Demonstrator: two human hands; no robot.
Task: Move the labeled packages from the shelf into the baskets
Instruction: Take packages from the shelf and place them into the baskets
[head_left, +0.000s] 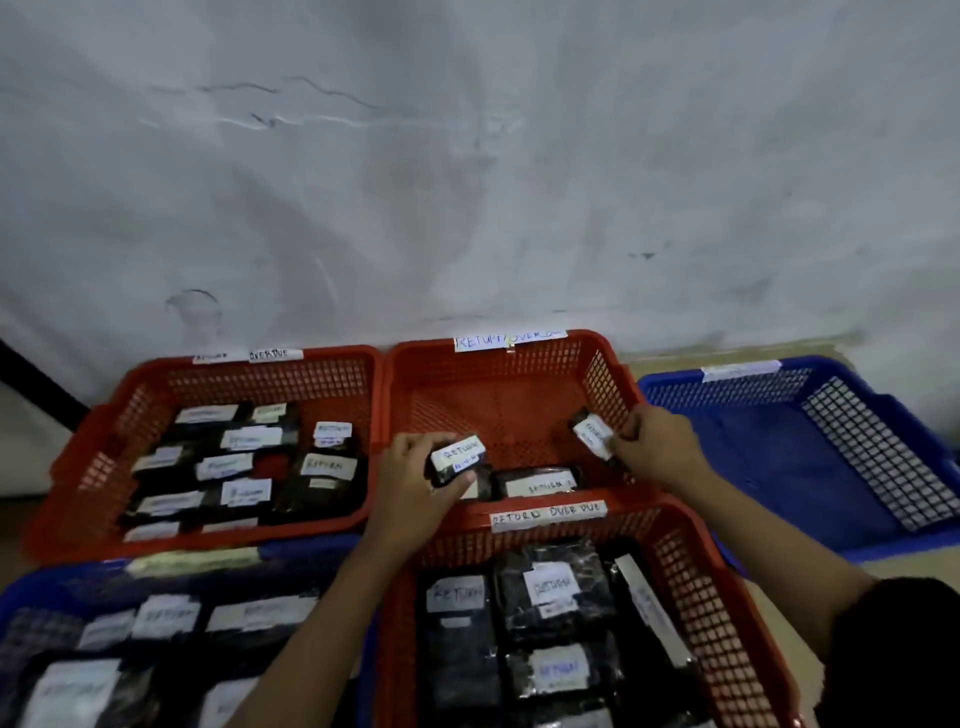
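Observation:
My left hand (415, 480) grips a small dark package (457, 460) with a white "RETURN" label over the near left part of the middle red basket (498, 364). My right hand (657, 447) pinches a second dark labelled package (592, 432) near that basket's right wall. One more labelled package (537, 483) lies flat on the basket's floor between my hands. The shelf is out of sight.
A red basket (93, 457) at the left holds several labelled packages. A nearer red basket (696, 577) and a blue basket (31, 587) at the bottom left are also filled. The blue basket (831, 467) at the right holds nothing. A white wall rises behind.

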